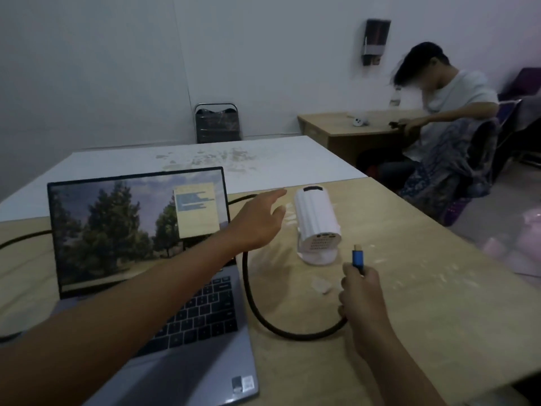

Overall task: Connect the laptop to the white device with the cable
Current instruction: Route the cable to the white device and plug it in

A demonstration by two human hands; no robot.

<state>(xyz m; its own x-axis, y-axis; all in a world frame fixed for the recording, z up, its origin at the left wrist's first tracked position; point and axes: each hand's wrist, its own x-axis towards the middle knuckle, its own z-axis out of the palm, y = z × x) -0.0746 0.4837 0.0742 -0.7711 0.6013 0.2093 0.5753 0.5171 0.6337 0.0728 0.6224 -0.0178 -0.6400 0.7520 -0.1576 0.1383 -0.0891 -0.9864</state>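
With the right hand [361, 291] pinching the cable's blue plug [357, 258] just below the white device [317, 222] mid-frame, steady it with the open, empty left hand [257, 219] first (ports face you), then push straight in.

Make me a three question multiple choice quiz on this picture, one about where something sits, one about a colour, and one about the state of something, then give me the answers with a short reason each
1. Where does the white device stand relative to the laptop?
A. To its right on the wooden table
B. On its keyboard
C. Behind its screen

2. What colour is the body of the cable plug held in the right hand?
A. Red
B. Blue
C. Green

3. What is the state of the plug?
A. Seated in the white device
B. Lying on the table
C. Held in the air, not plugged in

Answers:
1. A, the device stands on the table right of the open screen.
2. B, the plug body is blue with a pale metal tip.
3. C, a gap shows between the tip and the device's port face, while the left hand reaches open beside the device.
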